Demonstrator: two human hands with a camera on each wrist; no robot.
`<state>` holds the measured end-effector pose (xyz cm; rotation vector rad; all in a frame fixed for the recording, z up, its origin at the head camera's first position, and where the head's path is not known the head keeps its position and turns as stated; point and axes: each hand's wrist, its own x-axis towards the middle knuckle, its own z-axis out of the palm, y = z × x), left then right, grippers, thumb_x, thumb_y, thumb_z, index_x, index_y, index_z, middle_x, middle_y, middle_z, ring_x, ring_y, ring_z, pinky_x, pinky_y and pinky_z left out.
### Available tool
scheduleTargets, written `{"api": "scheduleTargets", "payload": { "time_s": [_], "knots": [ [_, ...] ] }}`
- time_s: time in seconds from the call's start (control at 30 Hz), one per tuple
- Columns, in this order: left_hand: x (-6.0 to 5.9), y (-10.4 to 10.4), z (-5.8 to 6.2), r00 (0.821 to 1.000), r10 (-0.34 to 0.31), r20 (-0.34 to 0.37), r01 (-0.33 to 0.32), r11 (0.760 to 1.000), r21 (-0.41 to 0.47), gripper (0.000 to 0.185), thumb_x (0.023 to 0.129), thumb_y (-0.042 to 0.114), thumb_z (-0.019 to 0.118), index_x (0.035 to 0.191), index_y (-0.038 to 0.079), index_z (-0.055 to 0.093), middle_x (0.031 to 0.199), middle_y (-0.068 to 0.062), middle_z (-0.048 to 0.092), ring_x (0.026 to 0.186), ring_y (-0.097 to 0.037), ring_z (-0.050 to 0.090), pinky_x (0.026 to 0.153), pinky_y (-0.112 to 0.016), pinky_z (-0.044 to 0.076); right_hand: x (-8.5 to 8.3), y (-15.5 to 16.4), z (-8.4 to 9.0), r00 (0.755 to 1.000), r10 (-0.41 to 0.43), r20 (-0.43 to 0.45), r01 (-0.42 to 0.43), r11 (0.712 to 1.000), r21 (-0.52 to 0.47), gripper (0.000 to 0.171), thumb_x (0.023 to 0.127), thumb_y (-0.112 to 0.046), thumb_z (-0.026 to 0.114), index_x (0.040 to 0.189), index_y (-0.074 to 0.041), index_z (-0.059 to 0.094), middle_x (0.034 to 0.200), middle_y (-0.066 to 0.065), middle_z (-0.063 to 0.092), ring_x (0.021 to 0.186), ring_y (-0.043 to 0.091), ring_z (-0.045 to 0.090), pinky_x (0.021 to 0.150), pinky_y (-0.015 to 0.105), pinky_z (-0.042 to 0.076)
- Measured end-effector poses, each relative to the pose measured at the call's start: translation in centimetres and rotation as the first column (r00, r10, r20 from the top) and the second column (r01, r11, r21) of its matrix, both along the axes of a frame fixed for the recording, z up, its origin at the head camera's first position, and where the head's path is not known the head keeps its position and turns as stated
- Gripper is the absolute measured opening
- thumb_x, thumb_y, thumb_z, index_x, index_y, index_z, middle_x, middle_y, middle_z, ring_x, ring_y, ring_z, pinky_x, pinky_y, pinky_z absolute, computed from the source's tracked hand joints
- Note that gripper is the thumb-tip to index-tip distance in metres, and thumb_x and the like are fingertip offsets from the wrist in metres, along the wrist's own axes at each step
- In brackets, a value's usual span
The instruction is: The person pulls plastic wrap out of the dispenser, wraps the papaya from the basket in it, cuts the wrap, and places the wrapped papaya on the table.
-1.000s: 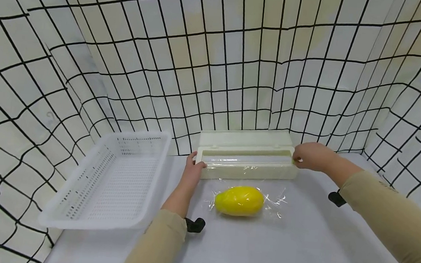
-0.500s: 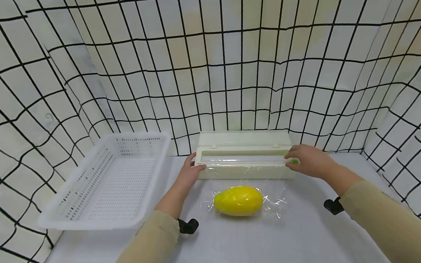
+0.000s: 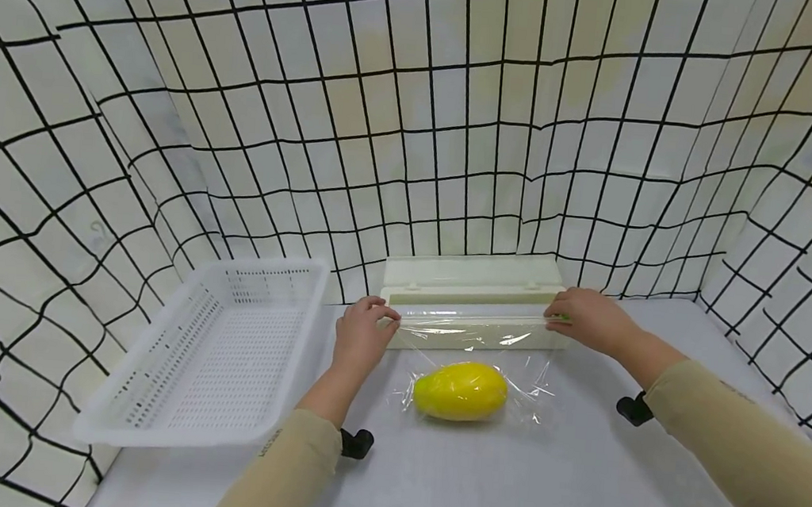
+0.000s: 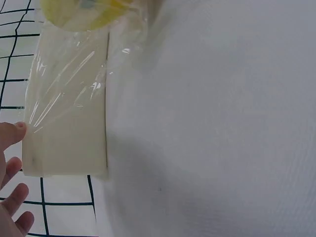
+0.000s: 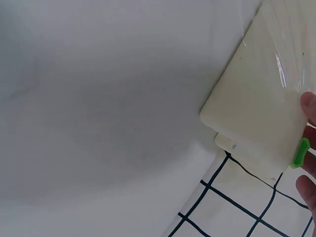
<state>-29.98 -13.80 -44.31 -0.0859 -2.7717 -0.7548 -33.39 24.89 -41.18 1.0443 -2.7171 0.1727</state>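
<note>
A staged recording booth rather than a lived-in room — white sheeting (image 3: 462, 91) printed with a black grid hangs on all sides, well beyond the fingers. The table (image 3: 502, 492) beneath them wears a plain white cover (no furniture or household fittings in view) — props are few: a white perforated basket (image 3: 212, 350).

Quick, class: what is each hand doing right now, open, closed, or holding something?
Left hand: pinches the left edge of the cling film at the dispenser box.
Right hand: fingers curled on the green slide cutter.
</note>
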Motion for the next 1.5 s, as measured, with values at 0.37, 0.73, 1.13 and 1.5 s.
{"api": "scheduleTargets", "payload": {
  "time_s": [0.37,0.73,1.13,1.5],
  "knots": [
    [0.8,-0.2,0.0,0.993,-0.046,-0.108,0.033,0.992,-0.122,0.009,0.095,0.025,0.067,0.097,0.021,0.074,0.126,-0.001,0.06,0.126,-0.031,0.046,0.102,-0.05,0.036,0.5,-0.2,-0.4,0.992,0.048,-0.116,-0.051,0.998,-0.024,0.008,0.08,-0.011,0.082,0.086,-0.013,0.077,0.086,-0.003,0.068,0.08,0.018,0.059,0.075,0.037,0.051],
    [4.1,-0.2,1.3,0.995,-0.089,-0.052,0.089,0.996,0.0,0.007,0.096,0.02,0.063,0.096,0.017,0.069,0.121,-0.003,0.063,0.12,-0.03,0.051,0.103,-0.049,0.036,3.7,0.2,0.6,0.998,0.041,-0.05,-0.043,0.997,-0.058,0.01,0.08,-0.014,0.081,0.083,-0.019,0.074,0.087,-0.008,0.064,0.084,0.015,0.057,0.077,0.036,0.052],
    [7.5,-0.3,2.1,0.986,-0.154,-0.066,0.157,0.987,0.037,0.005,0.094,0.018,0.065,0.092,0.019,0.069,0.117,0.0,0.064,0.115,-0.028,0.053,0.103,-0.049,0.037,7.6,1.0,1.6,0.998,0.057,-0.027,-0.058,0.998,-0.032,0.013,0.079,-0.016,0.083,0.084,-0.024,0.074,0.088,-0.015,0.062,0.085,0.011,0.057,0.076,0.034,0.053],
    [10.2,-0.9,0.8,0.982,-0.187,-0.015,0.187,0.982,0.005,0.009,0.093,0.019,0.066,0.087,0.025,0.067,0.114,0.004,0.063,0.115,-0.025,0.053,0.101,-0.047,0.039,10.6,1.5,0.0,0.983,0.181,-0.007,-0.181,0.982,0.047,0.013,0.079,-0.017,0.082,0.084,-0.026,0.073,0.086,-0.014,0.059,0.08,0.006,0.052,0.07,0.027,0.051]
  ]
}}
